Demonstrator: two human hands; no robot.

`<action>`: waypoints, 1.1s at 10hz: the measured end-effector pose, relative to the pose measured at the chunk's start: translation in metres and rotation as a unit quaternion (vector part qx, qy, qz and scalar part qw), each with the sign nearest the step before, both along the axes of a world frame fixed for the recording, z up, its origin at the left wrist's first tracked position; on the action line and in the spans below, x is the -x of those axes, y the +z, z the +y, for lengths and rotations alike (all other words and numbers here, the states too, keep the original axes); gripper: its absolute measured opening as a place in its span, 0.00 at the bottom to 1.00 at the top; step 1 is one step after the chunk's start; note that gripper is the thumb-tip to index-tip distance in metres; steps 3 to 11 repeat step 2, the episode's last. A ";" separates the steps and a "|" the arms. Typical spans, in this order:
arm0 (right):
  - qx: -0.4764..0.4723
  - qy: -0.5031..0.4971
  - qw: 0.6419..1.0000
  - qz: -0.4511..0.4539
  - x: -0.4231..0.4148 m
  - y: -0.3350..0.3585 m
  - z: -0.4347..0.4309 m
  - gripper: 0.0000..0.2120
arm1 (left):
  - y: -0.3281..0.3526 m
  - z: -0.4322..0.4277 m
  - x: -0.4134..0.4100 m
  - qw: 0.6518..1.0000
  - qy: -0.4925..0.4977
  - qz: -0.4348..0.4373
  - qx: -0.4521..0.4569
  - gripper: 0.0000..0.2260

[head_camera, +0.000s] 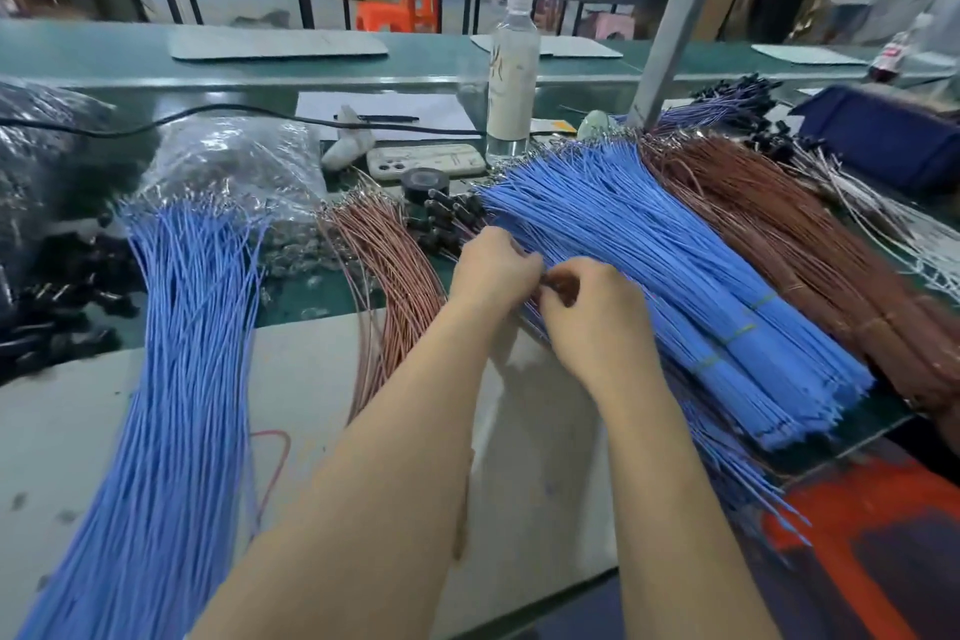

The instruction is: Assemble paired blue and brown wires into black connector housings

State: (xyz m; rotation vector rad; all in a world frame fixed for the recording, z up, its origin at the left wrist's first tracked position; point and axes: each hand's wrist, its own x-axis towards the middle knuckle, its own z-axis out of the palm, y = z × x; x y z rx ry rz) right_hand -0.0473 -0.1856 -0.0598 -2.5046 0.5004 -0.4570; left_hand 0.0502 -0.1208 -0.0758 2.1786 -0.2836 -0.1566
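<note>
My left hand point(493, 270) and my right hand point(592, 312) meet at the table's middle, fingers curled round a small dark piece point(558, 283) between them; what it is stays mostly hidden. A loose fan of blue wires point(182, 379) lies at the left. Thin brown wires point(395, 276) lie just left of my left hand. A big bundle of blue wires point(675, 276) spreads under and right of my right hand, with dark brown wires point(810, 250) beyond it. Black connector housings point(447, 218) sit behind my hands.
A clear bottle point(511, 68), a phone point(426, 161) and a roll of black tape point(426, 182) stand at the back. Plastic bags point(228, 161) and more black housings point(62, 296) lie at the left. A blue bin point(883, 135) is at the right.
</note>
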 end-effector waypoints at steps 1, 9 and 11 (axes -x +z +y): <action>-0.029 0.030 0.998 -0.048 -0.007 0.008 0.014 0.08 | 0.021 0.015 0.002 0.991 0.024 0.024 0.130 0.11; -0.083 0.070 0.990 -0.091 -0.019 0.017 0.036 0.08 | 0.039 0.039 -0.005 0.973 0.071 0.014 0.218 0.09; -0.083 0.070 0.990 -0.091 -0.019 0.017 0.036 0.08 | 0.039 0.039 -0.005 0.973 0.071 0.014 0.218 0.09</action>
